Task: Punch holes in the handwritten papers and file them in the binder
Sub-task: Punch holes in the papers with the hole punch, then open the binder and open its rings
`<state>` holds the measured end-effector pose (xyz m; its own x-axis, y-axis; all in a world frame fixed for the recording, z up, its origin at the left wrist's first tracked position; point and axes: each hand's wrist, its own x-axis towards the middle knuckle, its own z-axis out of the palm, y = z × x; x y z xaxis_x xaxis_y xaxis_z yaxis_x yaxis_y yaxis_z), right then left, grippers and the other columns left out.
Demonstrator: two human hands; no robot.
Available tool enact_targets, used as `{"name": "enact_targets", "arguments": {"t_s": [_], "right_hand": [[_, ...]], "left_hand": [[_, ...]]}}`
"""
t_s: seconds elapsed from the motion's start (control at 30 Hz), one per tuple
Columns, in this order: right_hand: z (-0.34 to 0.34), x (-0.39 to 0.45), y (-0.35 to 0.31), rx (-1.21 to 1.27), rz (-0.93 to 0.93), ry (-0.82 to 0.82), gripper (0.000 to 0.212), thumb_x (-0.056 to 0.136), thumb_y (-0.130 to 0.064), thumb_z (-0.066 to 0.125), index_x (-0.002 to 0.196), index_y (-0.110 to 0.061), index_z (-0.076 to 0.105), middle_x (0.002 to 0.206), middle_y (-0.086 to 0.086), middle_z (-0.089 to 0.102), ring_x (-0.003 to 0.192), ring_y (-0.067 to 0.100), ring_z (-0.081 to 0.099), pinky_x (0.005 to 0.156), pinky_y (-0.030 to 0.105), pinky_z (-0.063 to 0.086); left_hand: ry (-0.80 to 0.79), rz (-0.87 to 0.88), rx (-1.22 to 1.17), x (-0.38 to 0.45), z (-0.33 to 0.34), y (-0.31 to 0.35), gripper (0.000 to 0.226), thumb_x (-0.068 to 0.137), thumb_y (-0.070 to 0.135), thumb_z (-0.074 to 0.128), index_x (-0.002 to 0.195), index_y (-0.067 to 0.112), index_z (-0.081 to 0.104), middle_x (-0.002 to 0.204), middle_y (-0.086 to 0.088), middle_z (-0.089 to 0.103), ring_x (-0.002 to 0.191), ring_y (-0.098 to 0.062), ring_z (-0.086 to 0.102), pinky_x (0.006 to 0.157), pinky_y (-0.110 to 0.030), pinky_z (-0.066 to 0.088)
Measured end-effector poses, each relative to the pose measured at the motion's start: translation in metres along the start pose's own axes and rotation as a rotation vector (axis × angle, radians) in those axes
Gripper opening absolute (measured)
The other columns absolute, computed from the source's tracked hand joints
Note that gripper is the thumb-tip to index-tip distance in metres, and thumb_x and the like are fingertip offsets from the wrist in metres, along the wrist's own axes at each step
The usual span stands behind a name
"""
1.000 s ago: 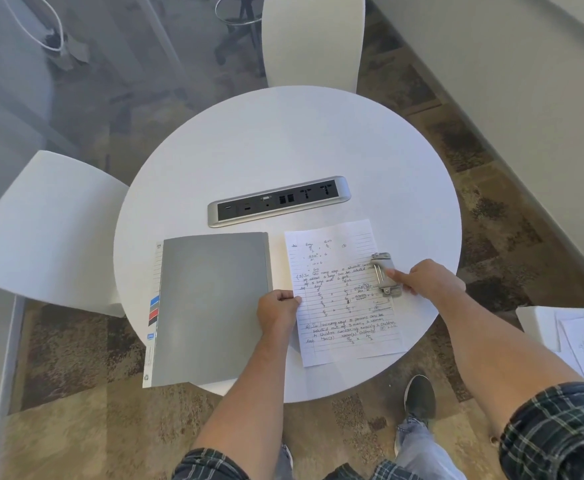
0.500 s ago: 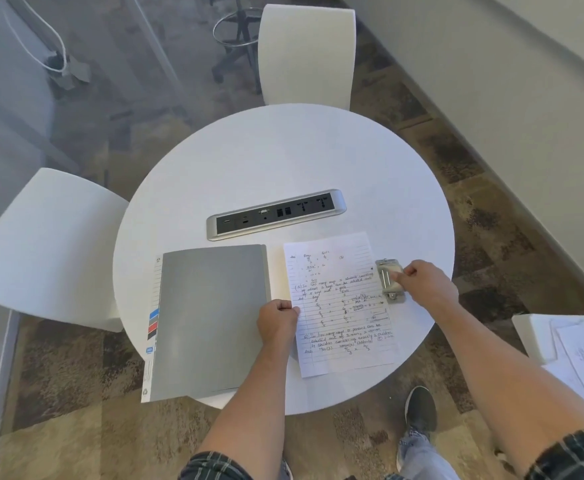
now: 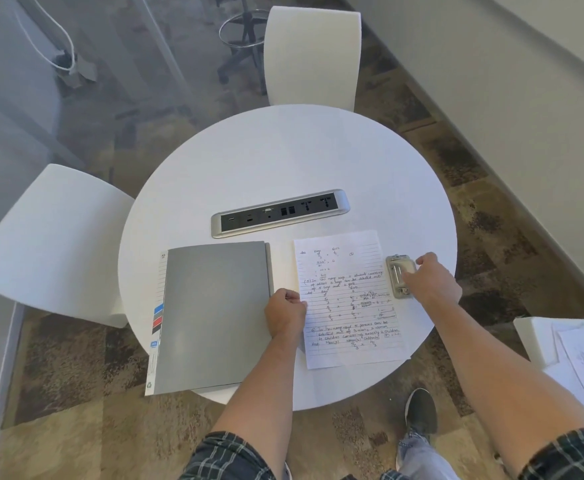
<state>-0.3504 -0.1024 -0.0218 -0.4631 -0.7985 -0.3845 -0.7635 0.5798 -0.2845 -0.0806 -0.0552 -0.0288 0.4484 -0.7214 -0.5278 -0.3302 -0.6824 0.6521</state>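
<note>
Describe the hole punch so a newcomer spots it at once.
Start at the round white table. On its right side lies the handwritten sheet; the hole punch sits at that sheet's right edge, under the right hand. It is the only small metal object there, silvery and oblong.

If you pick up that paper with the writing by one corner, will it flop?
Probably. The paper looks like one thin lined sheet lying flat on the table, so it would likely droop. It also looks light, so a push should slide it easily.
</note>
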Motion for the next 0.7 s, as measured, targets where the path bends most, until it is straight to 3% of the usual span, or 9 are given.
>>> {"name": "enact_targets", "arguments": {"t_s": [0.07,0.17,0.23,0.3,0.4,0.47,0.53,0.6,0.7], "right_hand": [[0.002,-0.012,-0.011,-0.043,-0.034,0.1,0.046,0.093,-0.029,0.066,0.131,-0.013,0.047,0.12,0.013,0.059,0.107,0.036,0.063,0.077,0.044,0.05],[0.009,-0.037,-0.024,-0.091,-0.235,0.277,0.048,0.086,-0.016,0.07,0.131,-0.011,0.054,0.119,0.016,0.061,0.107,0.037,0.061,0.079,0.046,0.053],[0.019,-0.056,-0.037,-0.028,-0.407,0.212,0.044,0.09,-0.021,0.073,0.131,-0.015,0.06,0.126,0.012,0.063,0.114,0.033,0.061,0.088,0.045,0.053],[0.034,-0.076,-0.05,0.037,-0.529,0.001,0.042,0.093,-0.029,0.072,0.133,-0.021,0.061,0.131,0.003,0.062,0.116,0.023,0.063,0.093,0.041,0.054],[0.064,-0.11,-0.073,0.166,-0.577,-0.353,0.039,0.094,-0.034,0.071,0.131,-0.023,0.063,0.119,-0.008,0.064,0.098,0.01,0.064,0.089,0.034,0.056],[0.084,-0.13,-0.086,0.269,-0.536,-0.488,0.038,0.093,-0.034,0.073,0.128,-0.021,0.065,0.112,-0.009,0.066,0.093,0.009,0.065,0.086,0.032,0.058],[0.102,-0.148,-0.097,0.273,-0.519,-0.561,0.039,0.094,-0.034,0.072,0.13,-0.02,0.066,0.113,-0.007,0.068,0.098,0.01,0.065,0.088,0.03,0.056],[0.119,-0.161,-0.104,0.211,-0.526,-0.584,0.044,0.095,-0.035,0.071,0.134,-0.019,0.063,0.118,-0.005,0.067,0.105,0.013,0.064,0.092,0.028,0.052],[0.133,-0.171,-0.112,0.107,-0.55,-0.548,0.051,0.094,-0.041,0.07,0.137,-0.016,0.06,0.119,0.0,0.063,0.108,0.018,0.062,0.09,0.031,0.05]], "left_hand": [[0.014,0.042,0.005,0.001,-0.009,-0.002,0.012,0.084,0.003,0.072,0.092,0.012,0.069,0.081,0.006,0.066,0.075,-0.017,0.064,0.057,-0.016,0.043],[0.03,0.138,0.058,0.0,-0.032,-0.009,0.009,0.087,0.007,0.068,0.092,0.015,0.07,0.082,0.006,0.068,0.074,-0.015,0.064,0.06,-0.02,0.046],[0.081,0.258,0.172,-0.002,-0.052,-0.019,0.005,0.088,0.013,0.069,0.09,0.017,0.07,0.091,0.005,0.069,0.077,-0.014,0.064,0.065,-0.024,0.049],[0.169,0.39,0.32,-0.005,-0.074,-0.034,0.006,0.088,0.017,0.071,0.094,0.017,0.071,0.099,0.004,0.068,0.084,-0.016,0.064,0.074,-0.029,0.053],[0.31,0.474,0.512,-0.01,-0.112,-0.062,0.035,0.08,0.027,0.081,0.112,0.016,0.072,0.121,-0.004,0.067,0.109,-0.026,0.063,0.094,-0.038,0.05],[0.351,0.403,0.655,-0.013,-0.134,-0.079,0.067,0.074,0.041,0.084,0.133,0.018,0.062,0.147,-0.012,0.051,0.134,-0.035,0.049,0.109,-0.047,0.042],[0.347,0.28,0.748,-0.015,-0.151,-0.094,0.102,0.068,0.061,0.082,0.152,0.022,0.04,0.164,-0.017,0.025,0.152,-0.037,0.023,0.12,-0.049,0.027],[0.356,0.181,0.766,-0.017,-0.164,-0.105,0.128,0.06,0.076,0.079,0.161,0.024,0.019,0.168,-0.022,0.004,0.156,-0.039,0.002,0.125,-0.05,0.013],[0.34,0.03,0.751,-0.016,-0.179,-0.114,0.15,0.05,0.087,0.074,0.162,0.026,-0.005,0.166,-0.028,-0.008,0.156,-0.041,-0.007,0.125,-0.053,0.0]]}}
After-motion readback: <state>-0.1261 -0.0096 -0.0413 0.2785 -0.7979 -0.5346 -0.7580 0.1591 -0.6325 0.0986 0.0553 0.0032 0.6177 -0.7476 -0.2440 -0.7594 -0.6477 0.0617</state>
